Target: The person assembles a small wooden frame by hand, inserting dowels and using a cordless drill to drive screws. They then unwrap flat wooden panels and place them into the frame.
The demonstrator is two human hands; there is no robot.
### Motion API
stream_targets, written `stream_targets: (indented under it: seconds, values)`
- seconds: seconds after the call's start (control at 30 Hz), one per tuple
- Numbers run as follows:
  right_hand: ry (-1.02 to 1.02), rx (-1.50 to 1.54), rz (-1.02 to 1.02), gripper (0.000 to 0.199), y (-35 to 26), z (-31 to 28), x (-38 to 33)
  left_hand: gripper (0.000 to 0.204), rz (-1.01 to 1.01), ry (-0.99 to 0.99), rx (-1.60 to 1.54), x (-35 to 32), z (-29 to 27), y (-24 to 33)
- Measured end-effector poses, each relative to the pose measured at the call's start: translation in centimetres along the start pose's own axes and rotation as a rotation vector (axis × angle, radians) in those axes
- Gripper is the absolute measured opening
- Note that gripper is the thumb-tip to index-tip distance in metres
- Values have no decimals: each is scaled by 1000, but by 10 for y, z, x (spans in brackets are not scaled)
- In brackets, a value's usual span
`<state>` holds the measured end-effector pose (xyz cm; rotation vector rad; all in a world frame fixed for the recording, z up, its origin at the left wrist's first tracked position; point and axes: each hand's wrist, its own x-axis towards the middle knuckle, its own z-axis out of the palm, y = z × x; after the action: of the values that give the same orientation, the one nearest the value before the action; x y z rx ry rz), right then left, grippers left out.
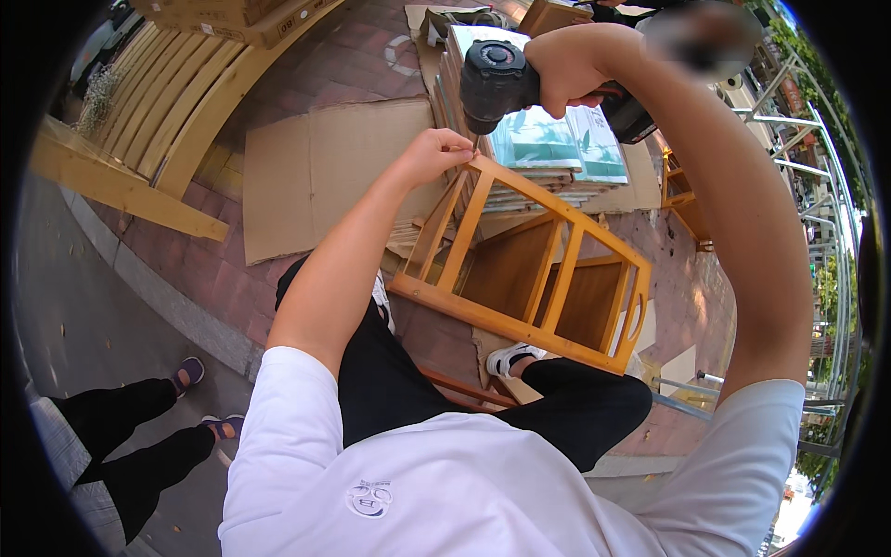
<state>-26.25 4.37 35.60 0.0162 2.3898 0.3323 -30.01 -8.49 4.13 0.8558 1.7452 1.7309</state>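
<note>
Wooden frame [563, 278]: just ahead of me, long axis running left-right, right end slanting nearer me.
Left hand [432, 158]: nearer one, at frame's far-left corner; fingers curled in, can't tell if closed on anything. Frame runs off rightward and toward me.
Drill [497, 79]: nose down over that corner.
Right hand [568, 70]: wrapped round drill grip.

The shirt [445, 492] is white, with short, plain sleeves [283, 418] and a small dark line-drawn emblem [369, 499] on the front; the trousers [385, 371] are black; the shoes [510, 357], partly hidden, look mostly white.
</note>
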Motion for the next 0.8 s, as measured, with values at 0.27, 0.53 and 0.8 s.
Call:
stream_targets:
  seconds: [0.27, 0.53, 0.8]
  values:
    - [-135, 537, -86, 24, 55, 30, 13, 22, -109, -27, -94, -7, -2, 11]
    - [-38, 597, -58, 24, 56, 52, -10, 26, -307, -26, -238, -12, -14, 12]
    - [45, 368, -75, 13, 46, 48, 2, 26, -292, -17, -280, -11, -12, 9]
